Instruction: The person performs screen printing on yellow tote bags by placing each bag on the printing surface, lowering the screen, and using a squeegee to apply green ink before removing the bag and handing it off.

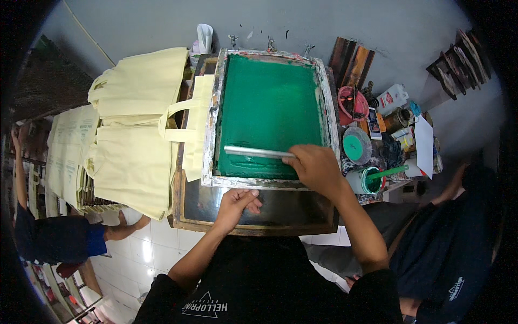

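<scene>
My right hand point(317, 168) is closed round one end of a squeegee point(253, 152) with a silvery metal bar. The squeegee lies across the lower part of a green screen-printing screen point(275, 102), where wet green ink shows along the near side. A worn, ink-stained frame point(209, 124) borders the screen. Just in front of its near edge is my left hand point(236, 208), fingers loosely curled, thumb apart, nothing visible in it. Under the frame's left side, part of a pale yellow tote bag point(197, 113) sticks out, its handles toward the left.
Stacks of pale yellow bags point(135, 167) lie at left. On the right are a green ink tub point(356, 181) with a green stirrer, a grey bowl point(357, 146), a pink bowl point(353, 102), a phone point(373, 124) and bottles. Other people stand at both sides.
</scene>
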The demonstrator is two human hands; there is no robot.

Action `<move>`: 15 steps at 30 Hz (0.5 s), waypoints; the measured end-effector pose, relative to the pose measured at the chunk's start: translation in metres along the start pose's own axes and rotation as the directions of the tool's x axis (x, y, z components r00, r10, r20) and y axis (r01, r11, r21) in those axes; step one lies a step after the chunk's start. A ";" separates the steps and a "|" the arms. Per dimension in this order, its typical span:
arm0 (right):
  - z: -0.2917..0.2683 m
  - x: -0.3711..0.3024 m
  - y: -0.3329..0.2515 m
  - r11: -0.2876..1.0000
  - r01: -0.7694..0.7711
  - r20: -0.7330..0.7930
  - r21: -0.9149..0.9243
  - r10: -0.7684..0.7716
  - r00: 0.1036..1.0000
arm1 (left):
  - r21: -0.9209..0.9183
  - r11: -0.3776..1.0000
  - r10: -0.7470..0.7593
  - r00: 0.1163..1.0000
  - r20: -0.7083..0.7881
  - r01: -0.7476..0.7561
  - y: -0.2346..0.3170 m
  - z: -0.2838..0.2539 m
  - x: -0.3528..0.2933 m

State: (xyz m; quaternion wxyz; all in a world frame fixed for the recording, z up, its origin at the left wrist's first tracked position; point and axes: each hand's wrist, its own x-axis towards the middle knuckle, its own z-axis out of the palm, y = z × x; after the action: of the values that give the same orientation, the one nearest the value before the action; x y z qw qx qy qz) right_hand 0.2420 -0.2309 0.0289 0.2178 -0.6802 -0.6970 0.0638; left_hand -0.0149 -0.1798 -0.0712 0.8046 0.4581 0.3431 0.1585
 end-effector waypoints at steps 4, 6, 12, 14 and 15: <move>0.011 -0.026 -0.025 0.999 0.040 0.014 -0.033 -0.039 0.999 | -0.036 0.999 -0.001 1.000 -0.019 0.001 -0.003 0.002 -0.001; 0.022 -0.029 -0.025 0.993 0.094 -0.077 -0.078 -0.100 0.992 | -0.059 0.998 0.020 0.999 -0.025 -0.021 -0.005 0.004 -0.001; 0.041 0.043 0.047 0.972 0.114 -0.069 -0.204 -0.130 0.989 | -0.088 0.996 -0.013 1.000 -0.002 0.012 -0.005 0.001 -0.002; 0.038 0.088 0.079 0.970 0.055 -0.011 -0.238 -0.059 0.998 | -0.066 0.997 -0.029 0.999 0.016 0.030 -0.002 -0.001 -0.002; 0.036 0.115 0.094 0.964 0.029 0.005 -0.265 -0.029 1.000 | -0.051 0.998 -0.043 0.999 0.033 0.044 0.000 -0.002 -0.001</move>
State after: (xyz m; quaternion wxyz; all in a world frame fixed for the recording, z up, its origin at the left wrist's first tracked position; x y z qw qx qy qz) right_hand 0.3167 -0.1049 -0.0143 0.1255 -0.6929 -0.7092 -0.0330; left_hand -0.0173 -0.1792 -0.0716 0.8248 0.4318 0.3360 0.1426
